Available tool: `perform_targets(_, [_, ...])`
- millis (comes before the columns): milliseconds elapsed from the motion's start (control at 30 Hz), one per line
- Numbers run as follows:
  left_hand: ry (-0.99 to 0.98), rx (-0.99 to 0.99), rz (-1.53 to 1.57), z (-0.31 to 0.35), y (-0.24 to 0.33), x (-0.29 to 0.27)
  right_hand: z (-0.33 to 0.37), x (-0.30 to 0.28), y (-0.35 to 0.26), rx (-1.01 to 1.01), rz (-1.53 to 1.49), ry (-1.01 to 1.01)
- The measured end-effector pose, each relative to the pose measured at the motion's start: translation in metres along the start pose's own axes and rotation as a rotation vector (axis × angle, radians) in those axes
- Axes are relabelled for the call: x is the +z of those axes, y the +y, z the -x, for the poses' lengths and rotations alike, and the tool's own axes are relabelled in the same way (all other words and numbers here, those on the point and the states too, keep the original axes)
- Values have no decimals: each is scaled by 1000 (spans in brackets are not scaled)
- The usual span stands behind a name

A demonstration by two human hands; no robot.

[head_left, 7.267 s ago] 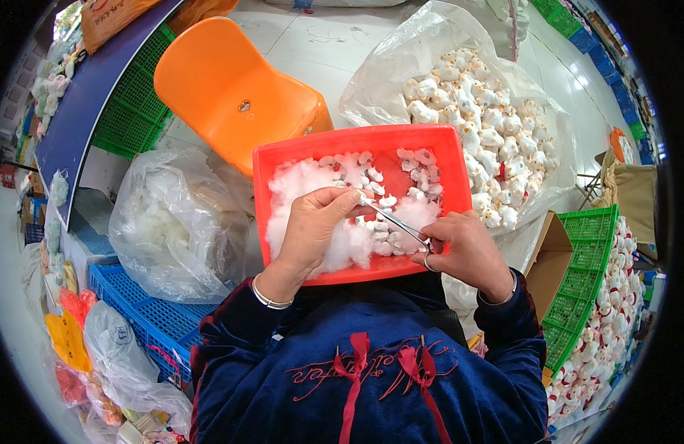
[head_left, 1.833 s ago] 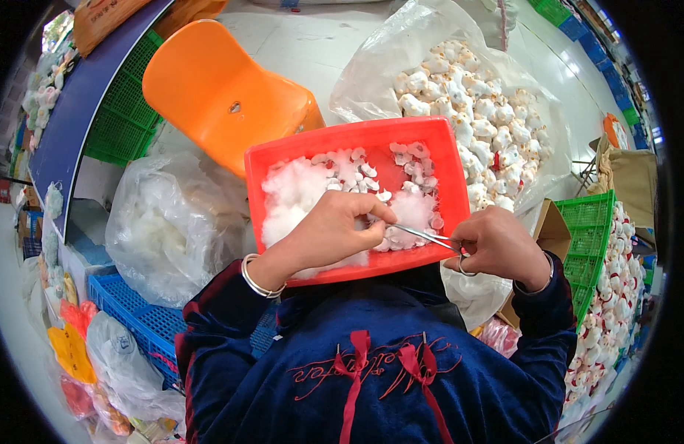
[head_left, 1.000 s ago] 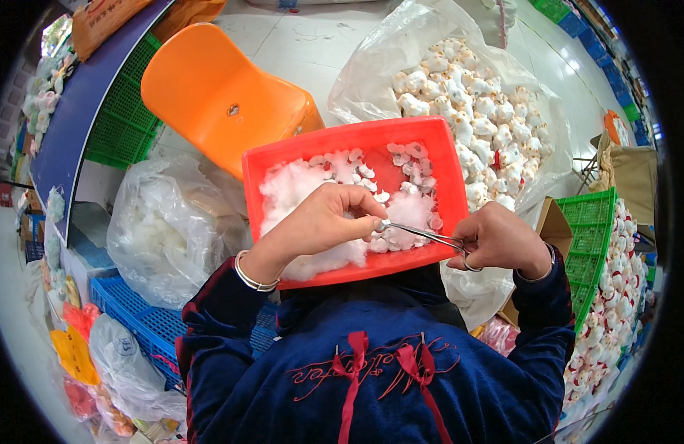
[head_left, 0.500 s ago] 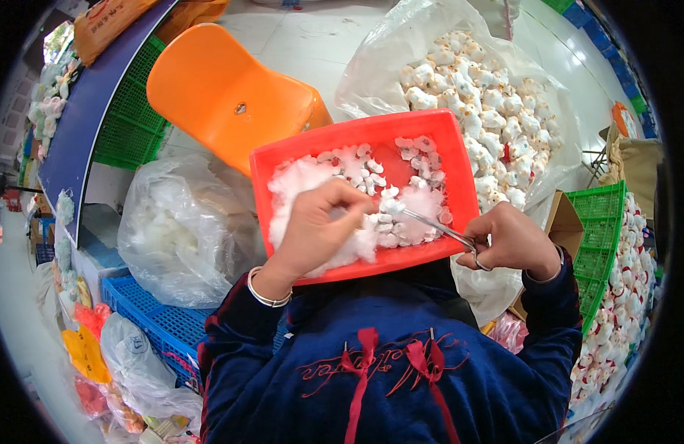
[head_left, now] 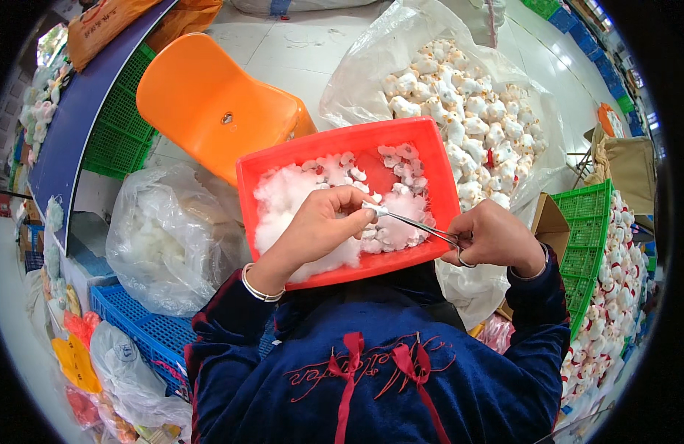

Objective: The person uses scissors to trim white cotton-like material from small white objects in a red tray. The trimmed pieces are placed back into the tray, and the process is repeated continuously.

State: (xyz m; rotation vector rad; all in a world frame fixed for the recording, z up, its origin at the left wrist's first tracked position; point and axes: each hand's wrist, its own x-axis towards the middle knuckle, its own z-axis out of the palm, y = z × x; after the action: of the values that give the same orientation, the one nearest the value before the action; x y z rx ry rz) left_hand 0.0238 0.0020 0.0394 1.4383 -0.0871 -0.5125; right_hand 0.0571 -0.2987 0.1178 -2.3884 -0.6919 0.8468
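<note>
Over a red plastic tray (head_left: 247, 185), my left hand (head_left: 312, 226) is closed, pinching a small white fabric piece (head_left: 374, 210) between thumb and fingertips. The tips of metal forceps (head_left: 419, 225) meet that piece from the right; whether they go inside it I cannot tell. My right hand (head_left: 497, 235) grips the forceps by their ring handles near the tray's right edge. Fluffy white stuffing (head_left: 279, 196) fills the tray's left part. Several small white pieces (head_left: 408, 164) lie at its back and right, with another tuft of stuffing (head_left: 405, 207) among them.
Behind the tray stands an orange chair (head_left: 209, 103). A clear bag of white stuffed figures (head_left: 479, 111) sits at the back right. Left of the tray is a plastic bag of stuffing (head_left: 172, 244), beside a blue crate (head_left: 146, 325). A green crate (head_left: 582, 244) stands on the right.
My left hand has come to the forceps tips and now pinches the small white piece there. My right hand still holds the forceps. The whole view has shifted slightly.
</note>
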Motion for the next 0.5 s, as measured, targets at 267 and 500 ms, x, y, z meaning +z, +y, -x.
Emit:
perform_targets(267, [156,120,408,-4,-24,10,-8,11,5,-45,-93,-37])
perform_targets(500, [261,125,536,-4,-29,10,-19,31,10,-100,-104,106])
